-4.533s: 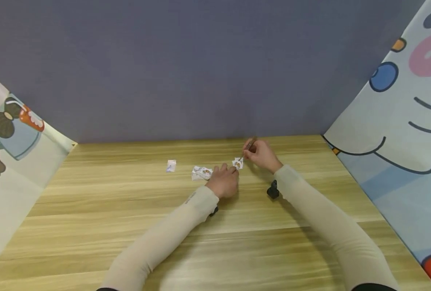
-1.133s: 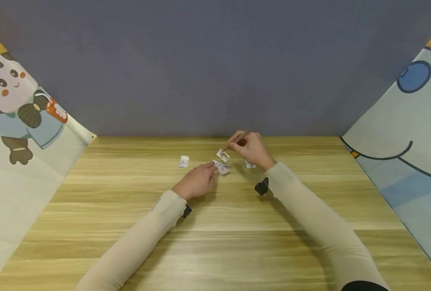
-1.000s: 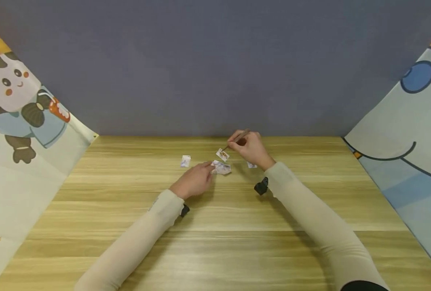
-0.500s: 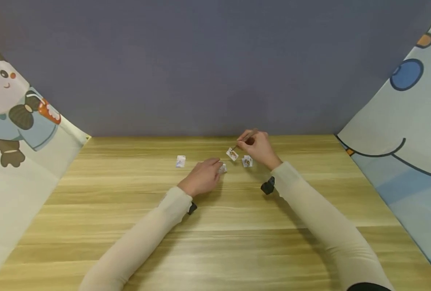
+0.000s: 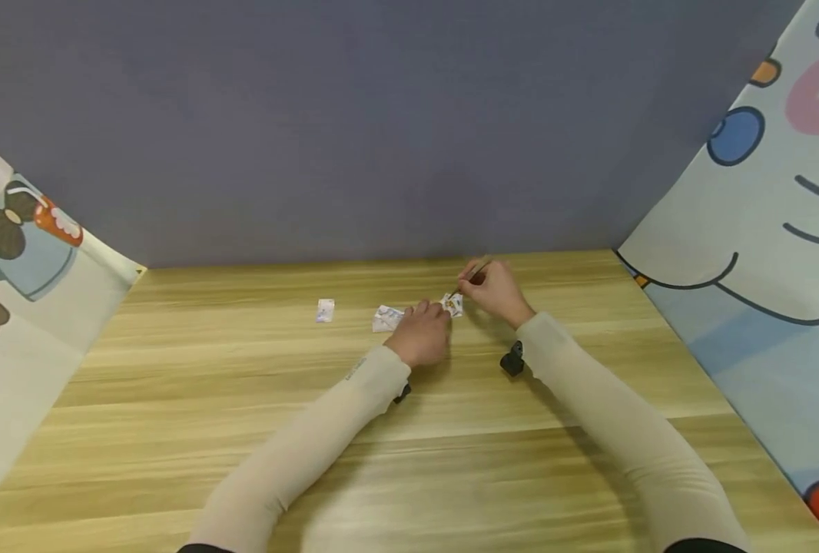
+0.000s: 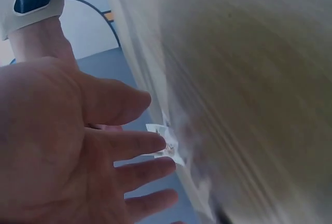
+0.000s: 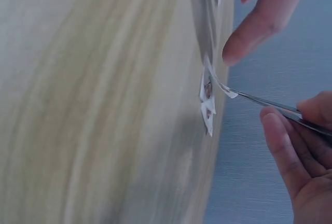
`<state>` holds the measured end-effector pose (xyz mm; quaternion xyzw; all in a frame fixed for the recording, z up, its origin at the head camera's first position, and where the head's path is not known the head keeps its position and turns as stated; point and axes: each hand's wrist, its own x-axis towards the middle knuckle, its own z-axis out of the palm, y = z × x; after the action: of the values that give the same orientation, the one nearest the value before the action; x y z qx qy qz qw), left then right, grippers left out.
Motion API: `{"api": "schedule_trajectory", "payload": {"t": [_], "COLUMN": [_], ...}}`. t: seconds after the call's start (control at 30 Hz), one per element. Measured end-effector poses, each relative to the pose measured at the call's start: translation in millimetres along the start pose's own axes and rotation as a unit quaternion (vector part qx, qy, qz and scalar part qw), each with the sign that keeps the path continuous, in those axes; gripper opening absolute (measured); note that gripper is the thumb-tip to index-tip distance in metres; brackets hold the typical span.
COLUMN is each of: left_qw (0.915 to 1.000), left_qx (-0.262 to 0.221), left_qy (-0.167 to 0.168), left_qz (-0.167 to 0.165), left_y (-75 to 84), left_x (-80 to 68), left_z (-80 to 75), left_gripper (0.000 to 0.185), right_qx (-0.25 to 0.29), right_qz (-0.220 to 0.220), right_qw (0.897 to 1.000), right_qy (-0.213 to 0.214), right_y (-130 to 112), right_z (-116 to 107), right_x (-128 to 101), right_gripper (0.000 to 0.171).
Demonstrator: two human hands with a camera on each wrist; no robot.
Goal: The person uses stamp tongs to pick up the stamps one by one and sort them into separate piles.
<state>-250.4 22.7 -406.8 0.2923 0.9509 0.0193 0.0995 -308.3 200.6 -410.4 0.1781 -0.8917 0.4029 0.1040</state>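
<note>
Paper slips (image 5: 387,318) lie leftmost on the tabletop (image 5: 409,484). Next I observe the left hand (image 5: 419,336), fingers extended, grasping nothing visible, nearer a printed slip (image 5: 453,306) at its right; tweezers (image 7: 262,101), pinched by the right hand (image 5: 498,293), slant down-left to this slip.

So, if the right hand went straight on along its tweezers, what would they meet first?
Probably the small printed cards, just ahead of the tweezers; the left hand is close by too, and depth there is hard to judge.
</note>
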Motion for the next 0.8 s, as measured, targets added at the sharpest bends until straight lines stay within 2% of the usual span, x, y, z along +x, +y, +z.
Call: {"api": "schedule_trajectory", "payload": {"t": [0.2, 0.53, 0.8], "left_qw": [0.9994, 0.9995, 0.9999], "left_qx": [0.022, 0.015, -0.005], "left_qy": [-0.022, -0.022, 0.003], "left_qz": [-0.015, -0.016, -0.01], "left_y": [3.5, 0.2, -13.1], "left_x": [4.1, 4.7, -12.7], "left_z": [3.7, 2.7, -3.8], "left_gripper": [0.05, 0.054, 0.05], "right_qx": [-0.013, -0.041, -0.028], "right_qz": [0.008, 0.025, 0.024], "right_qw": [1.0, 0.998, 0.999], "right_qy": [-0.008, -0.032, -0.03], "right_y": [3, 0, -2], "right_z": [2, 0, -4], "right_x": [-3, -4, -3], "right_gripper": [0.008, 0.008, 0.01]}}
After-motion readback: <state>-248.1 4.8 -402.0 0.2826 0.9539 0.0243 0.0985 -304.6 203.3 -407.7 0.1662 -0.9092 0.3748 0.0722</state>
